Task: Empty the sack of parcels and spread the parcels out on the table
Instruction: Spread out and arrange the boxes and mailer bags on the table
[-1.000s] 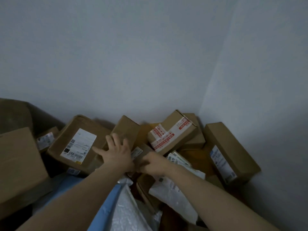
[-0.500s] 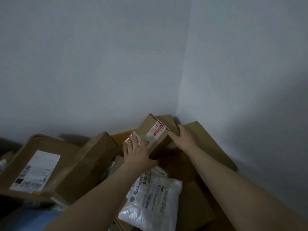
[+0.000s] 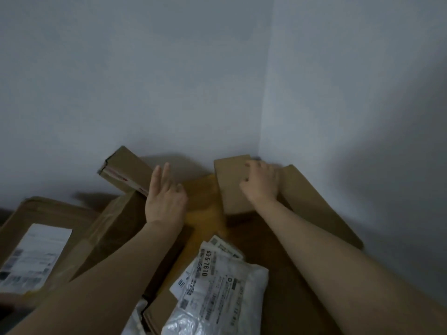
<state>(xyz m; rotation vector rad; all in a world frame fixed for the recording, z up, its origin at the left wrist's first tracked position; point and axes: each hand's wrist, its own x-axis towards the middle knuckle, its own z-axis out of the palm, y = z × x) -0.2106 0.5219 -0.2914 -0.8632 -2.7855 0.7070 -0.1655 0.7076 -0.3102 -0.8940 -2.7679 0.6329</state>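
Note:
Cardboard parcels lie piled in a wall corner. A small box with red-and-white tape (image 3: 125, 169) leans tilted against the back wall. My left hand (image 3: 165, 199) hovers just right of it, fingers straight, holding nothing. My right hand (image 3: 262, 182) rests flat on a plain brown box (image 3: 229, 182) near the corner. A yellow padded envelope (image 3: 205, 209) lies between my hands. A white plastic mailer with labels (image 3: 217, 286) sits in front. No sack is in view.
A long brown box (image 3: 321, 209) lies along the right wall. On the left are a tall carton (image 3: 113, 228) and a flat box with a white label (image 3: 33, 252). Grey walls close the back and the right.
My left hand has let go of the red-taped box, which now leans against the back wall further left. My right hand has moved onto the plain box in the corner.

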